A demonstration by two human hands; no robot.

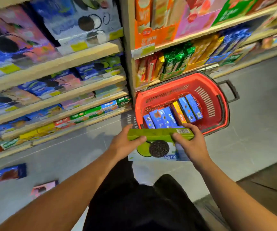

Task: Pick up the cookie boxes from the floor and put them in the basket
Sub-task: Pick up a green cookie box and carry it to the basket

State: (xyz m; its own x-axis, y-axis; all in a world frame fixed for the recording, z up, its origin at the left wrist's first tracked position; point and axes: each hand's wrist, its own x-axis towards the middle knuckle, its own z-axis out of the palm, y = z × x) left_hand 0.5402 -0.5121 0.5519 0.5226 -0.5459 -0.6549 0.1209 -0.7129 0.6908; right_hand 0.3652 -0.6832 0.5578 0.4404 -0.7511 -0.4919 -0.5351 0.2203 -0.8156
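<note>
I hold a green cookie box [157, 144] with a dark cookie pictured on its front, level in front of me. My left hand [126, 142] grips its left end and my right hand [191, 142] grips its right end. The box hovers just at the near rim of the red basket [217, 100], which stands on the floor against the shelf. Several blue boxes and one yellow box [178, 114] stand upright inside the basket. On the floor at the lower left lie a blue cookie box [8, 174] and a pink cookie box [43, 188].
Wooden shelves [84, 52] packed with cookie packs fill the left and top. A shelf post [129, 64] rises beside the basket. The basket's black handle [229, 90] sticks out to the right. My dark trousers [134, 205] are below. Grey floor tiles lie right of the basket.
</note>
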